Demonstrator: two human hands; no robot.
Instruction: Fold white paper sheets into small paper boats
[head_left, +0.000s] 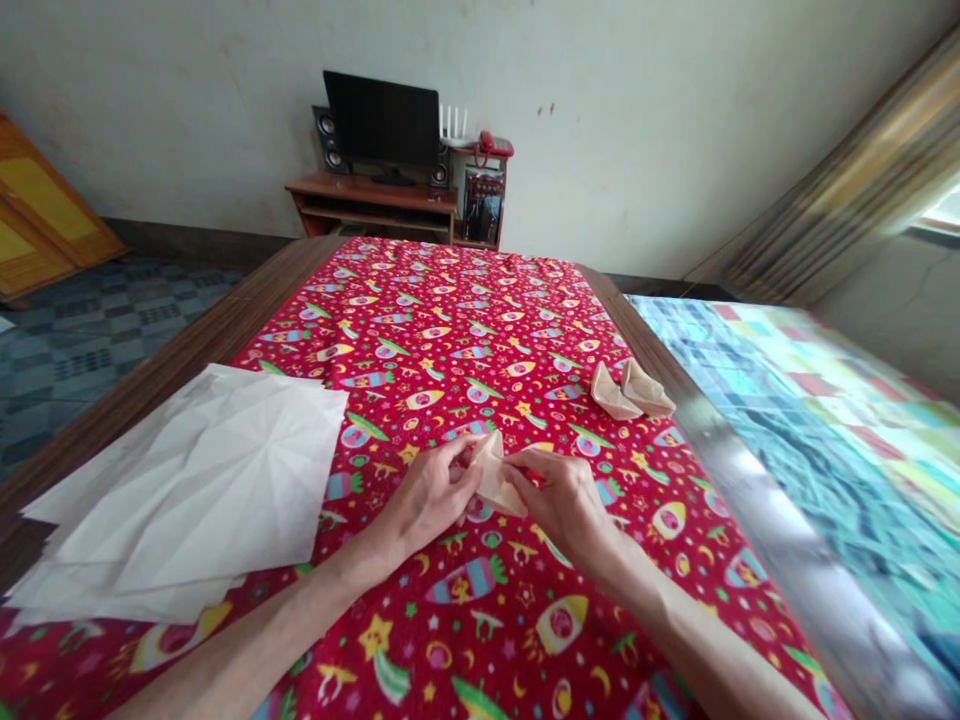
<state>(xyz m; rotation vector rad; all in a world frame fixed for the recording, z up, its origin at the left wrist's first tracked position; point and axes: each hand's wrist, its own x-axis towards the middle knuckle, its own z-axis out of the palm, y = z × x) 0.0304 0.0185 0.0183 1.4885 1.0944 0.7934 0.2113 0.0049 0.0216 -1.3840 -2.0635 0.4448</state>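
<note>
My left hand (427, 497) and my right hand (564, 500) meet over the red patterned tablecloth (450, 340), both pinching a small folded piece of tan paper (491, 475) held just above the cloth. The left fingers grip its left edge, and the right fingers grip its right side. Two finished folded tan paper shapes (630, 392) lie side by side on the cloth to the far right of my hands.
A stack of creased white paper sheets (195, 490) lies at the left, overhanging the wooden table edge (150, 380). A bed with a checked cover (810, 420) runs along the right. A desk with a monitor (382, 125) and speakers stands against the far wall.
</note>
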